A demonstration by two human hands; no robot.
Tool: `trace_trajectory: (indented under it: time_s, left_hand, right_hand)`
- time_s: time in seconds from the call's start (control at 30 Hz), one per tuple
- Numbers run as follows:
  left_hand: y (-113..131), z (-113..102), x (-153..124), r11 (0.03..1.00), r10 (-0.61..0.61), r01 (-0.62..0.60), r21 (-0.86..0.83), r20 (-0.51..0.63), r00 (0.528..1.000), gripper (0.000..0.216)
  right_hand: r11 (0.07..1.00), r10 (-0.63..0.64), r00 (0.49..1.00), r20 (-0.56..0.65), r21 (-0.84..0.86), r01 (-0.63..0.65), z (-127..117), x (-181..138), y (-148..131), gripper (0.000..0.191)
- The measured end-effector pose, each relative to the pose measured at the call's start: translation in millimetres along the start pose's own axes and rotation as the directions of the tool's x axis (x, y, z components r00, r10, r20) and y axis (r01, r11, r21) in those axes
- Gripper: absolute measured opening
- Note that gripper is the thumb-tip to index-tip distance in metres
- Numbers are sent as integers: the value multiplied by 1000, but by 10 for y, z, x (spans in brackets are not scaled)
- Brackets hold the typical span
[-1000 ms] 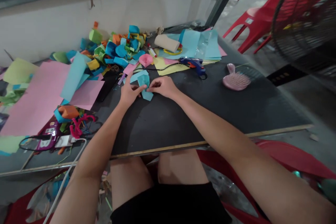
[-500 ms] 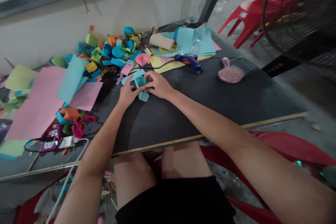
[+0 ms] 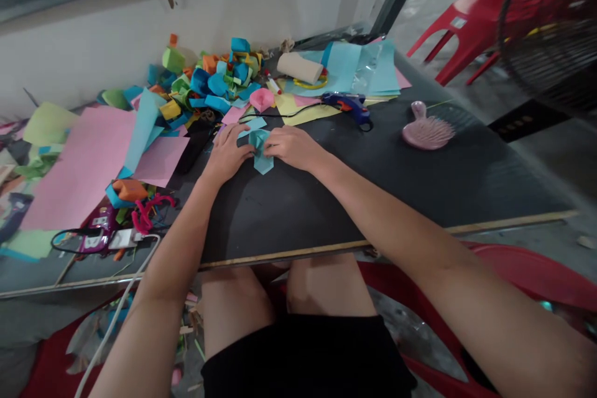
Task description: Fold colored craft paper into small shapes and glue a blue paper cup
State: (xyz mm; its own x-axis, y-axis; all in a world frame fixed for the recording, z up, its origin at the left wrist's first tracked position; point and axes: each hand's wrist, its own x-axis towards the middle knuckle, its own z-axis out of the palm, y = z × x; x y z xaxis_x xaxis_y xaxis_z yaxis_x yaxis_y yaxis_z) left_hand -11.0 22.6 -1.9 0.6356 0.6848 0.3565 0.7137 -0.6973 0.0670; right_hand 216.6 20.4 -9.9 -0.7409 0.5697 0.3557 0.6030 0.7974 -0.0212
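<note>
Between my hands a light blue folded paper piece [image 3: 263,161] stands on the dark table, with a pointed flap toward me. My left hand [image 3: 229,152] pinches its left side between thumb and fingers. On its right side the fingers of my right hand [image 3: 291,148] are closed on the paper. A flat light blue paper strip [image 3: 252,127] lies just behind, partly covered by my left fingers. Farther back sits a pink folded paper piece [image 3: 262,99].
A blue glue gun [image 3: 349,109] lies behind my right hand, its cord running left. A pink hairbrush [image 3: 426,127] is at the right. Many coloured folded papers [image 3: 217,84] are heaped by the wall. Pink sheets [image 3: 84,161] cover the left. A fan [image 3: 550,25] stands beyond the table.
Both hands have shifted their grip on the blue paper piece, my right fingers now lower and closer together. The whole view has swung slightly left.
</note>
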Motion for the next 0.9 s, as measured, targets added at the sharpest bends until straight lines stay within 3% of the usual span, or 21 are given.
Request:
trace_trajectory:
  time_s: [0.17,0.43,0.63,0.8,0.9]
  left_hand:
    - [72,-45,64,997,67,-69,42,38,997,18]
    - [215,-140,123,979,169,-179,101,99,981,18]
    - [355,-149,-26,954,166,-168,248,31,986,19]
    - [442,-155,-164,946,199,-226,234,132,971,34]
    - [506,-151,-223,950,121,-161,266,162,979,39]
  right_hand:
    - [1000,-2,997,78,-30,4,-80,16,-50,30]
    - [980,12,944,330,-190,54,-396,206,-218,31]
    - [976,9,979,205,-215,36,-358,73,-332,36]
    - [983,86,983,163,-176,-57,-232,-91,-445,38]
    - [979,109,974,198,-191,-71,-229,-104,-511,39]
